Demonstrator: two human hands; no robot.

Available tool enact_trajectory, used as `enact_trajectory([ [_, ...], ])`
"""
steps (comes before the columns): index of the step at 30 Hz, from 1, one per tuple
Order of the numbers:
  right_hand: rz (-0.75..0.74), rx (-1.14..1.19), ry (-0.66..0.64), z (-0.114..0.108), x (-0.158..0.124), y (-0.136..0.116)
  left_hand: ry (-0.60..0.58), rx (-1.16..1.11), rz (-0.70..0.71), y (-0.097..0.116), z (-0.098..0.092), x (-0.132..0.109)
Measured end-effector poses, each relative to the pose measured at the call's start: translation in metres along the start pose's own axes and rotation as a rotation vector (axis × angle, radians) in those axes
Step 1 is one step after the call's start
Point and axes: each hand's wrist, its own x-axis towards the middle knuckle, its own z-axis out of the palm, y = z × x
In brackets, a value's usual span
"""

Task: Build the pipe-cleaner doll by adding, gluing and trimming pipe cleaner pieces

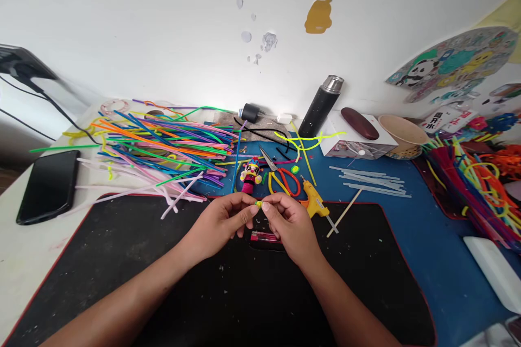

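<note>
Pinched small yellow piece (pixel 259 204) between fingertips of left hand (pixel 222 222) and right hand (pixel 291 225), both closed on it. Hovered above pink lighter (pixel 265 237). Bore Chinese characters on white label (pixel 442 119), too small to read

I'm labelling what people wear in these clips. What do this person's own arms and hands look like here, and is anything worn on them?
No sleeves show: both arms are bare right to the picture's lower edge. The left hand and right hand are ungloved. No watch, bracelet or ring is visible on the wrists or fingers, and there are no markings, tape or bandages.

Probably a home craft desk: pipe cleaners (pixel 163 143), glue gun (pixel 314 201).
</note>
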Motion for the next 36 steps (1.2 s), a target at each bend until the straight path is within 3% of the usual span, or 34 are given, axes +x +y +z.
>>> enact_trajectory([
  [9,-0.015,0.056,-0.051,0.002,-0.001,-0.003,-0.043,-0.284,-0.118,-0.006,-0.001,-0.002],
  [14,0.013,0.129,-0.093,0.0,-0.001,-0.006,-0.124,-0.525,-0.246,-0.009,0.001,-0.003],
  [19,0.049,0.18,-0.155,0.002,-0.002,-0.008,-0.191,-0.623,-0.313,-0.009,0.007,-0.004],
  [23,0.083,0.207,-0.159,0.003,-0.001,-0.007,-0.223,-0.586,-0.317,-0.011,0.007,-0.003],
  [29,0.072,0.148,-0.103,-0.001,0.0,-0.005,-0.087,-0.393,-0.2,-0.01,-0.003,-0.003],
  [36,0.062,0.106,-0.095,0.002,0.0,-0.004,-0.059,-0.204,-0.123,-0.006,-0.006,-0.005],
])
